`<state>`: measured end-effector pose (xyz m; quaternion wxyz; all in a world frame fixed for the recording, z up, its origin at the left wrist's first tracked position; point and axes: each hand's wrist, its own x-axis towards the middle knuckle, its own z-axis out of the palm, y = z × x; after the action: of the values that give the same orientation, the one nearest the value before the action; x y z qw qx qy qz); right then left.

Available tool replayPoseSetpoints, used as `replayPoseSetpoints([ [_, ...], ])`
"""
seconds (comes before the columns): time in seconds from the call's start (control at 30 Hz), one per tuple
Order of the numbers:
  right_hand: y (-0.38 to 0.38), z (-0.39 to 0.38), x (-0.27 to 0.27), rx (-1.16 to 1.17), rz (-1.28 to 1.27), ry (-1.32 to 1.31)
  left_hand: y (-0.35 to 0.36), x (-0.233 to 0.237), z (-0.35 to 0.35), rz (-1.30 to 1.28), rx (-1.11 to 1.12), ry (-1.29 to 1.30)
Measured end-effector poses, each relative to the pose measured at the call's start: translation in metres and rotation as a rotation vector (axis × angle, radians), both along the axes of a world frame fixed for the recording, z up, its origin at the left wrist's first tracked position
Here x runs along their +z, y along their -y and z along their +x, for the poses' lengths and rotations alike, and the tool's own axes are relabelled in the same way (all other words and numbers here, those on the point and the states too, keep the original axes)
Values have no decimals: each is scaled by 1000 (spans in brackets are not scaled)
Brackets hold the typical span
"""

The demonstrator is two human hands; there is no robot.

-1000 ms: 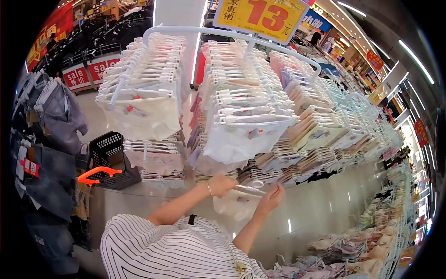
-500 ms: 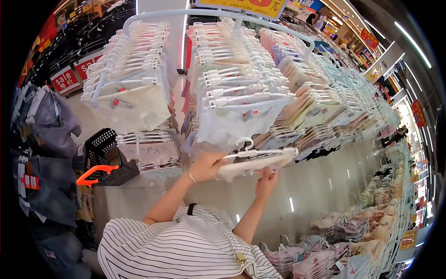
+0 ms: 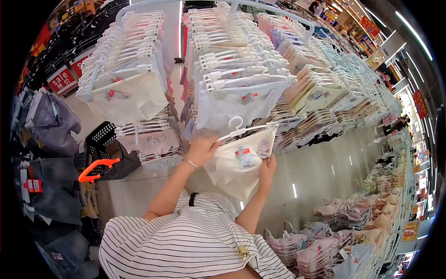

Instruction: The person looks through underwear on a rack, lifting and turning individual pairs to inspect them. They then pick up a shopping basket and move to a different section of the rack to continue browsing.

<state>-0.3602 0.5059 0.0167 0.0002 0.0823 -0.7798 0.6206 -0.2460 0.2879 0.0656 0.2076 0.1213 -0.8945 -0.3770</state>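
A cream garment (image 3: 232, 165) with a red and white tag hangs from a white hanger (image 3: 246, 129) in front of my body. My left hand (image 3: 202, 149) is closed round the hanger's left end and the garment's top corner. At the garment's right edge, just below the other end of the hanger, my right hand (image 3: 267, 168) pinches the fabric beside a small printed label. Directly beyond my hands, a pale bluish-white garment (image 3: 237, 106) hangs at the front of the middle rack row.
Rows of hanging garments fill the white rack (image 3: 158, 5) ahead. A black basket (image 3: 123, 165) with an orange handle (image 3: 98, 168) stands at the left, near dark clothing (image 3: 55, 186). More garments (image 3: 320, 253) hang at the lower right. A red sale sign (image 3: 62, 80) stands at the back left.
The cream garment has turned from nearly edge-on to face me, showing its front and tag. Both hands have moved slightly, still holding it. The rack appears a little higher in view.
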Motion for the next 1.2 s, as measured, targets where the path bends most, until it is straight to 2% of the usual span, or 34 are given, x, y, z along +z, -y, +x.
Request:
replayPoseSetpoints([
  [0.03, -5, -3, -5, -18, 142, -42, -2, -13, -5, -27, 2, 11],
  [0.13, -18, -4, -21, -4, 314, -155, -12, -44, -20, -43, -106, 67],
  [0.27, -31, -2, -21, 77, 299, 15, -22, -86, -46, -138, -167, 190],
  [0.37, -37, 7, -5, 118, 344, 101, -18, -126, -66, -72, -133, 295],
  [0.47, -46, 12, -8, 140, 402, 108, -4, -127, -77, -103, -111, 418],
  [0.57, -58, 13, -25, 162, 441, 101, 15, -127, -87, -94, 16, 454],
  [0.67, -65, 15, -37, 156, 424, 122, 32, -136, -96, -161, -46, 392],
  [0.77, -73, 10, -50, 141, 413, 131, 25, -109, -88, -215, -86, 286],
  [0.87, -75, 9, -53, 138, 398, 150, 21, -88, -85, -197, -55, 288],
  [0.97, -69, 13, -39, 139, 434, 168, 24, -86, -86, -181, -89, 268],
  [1.07, -62, 16, -31, 174, 471, 166, 27, -108, -88, -205, -98, 227],
  [1.2, -61, 17, -36, 202, 428, 166, 24, -96, -74, -157, -46, 215],
])
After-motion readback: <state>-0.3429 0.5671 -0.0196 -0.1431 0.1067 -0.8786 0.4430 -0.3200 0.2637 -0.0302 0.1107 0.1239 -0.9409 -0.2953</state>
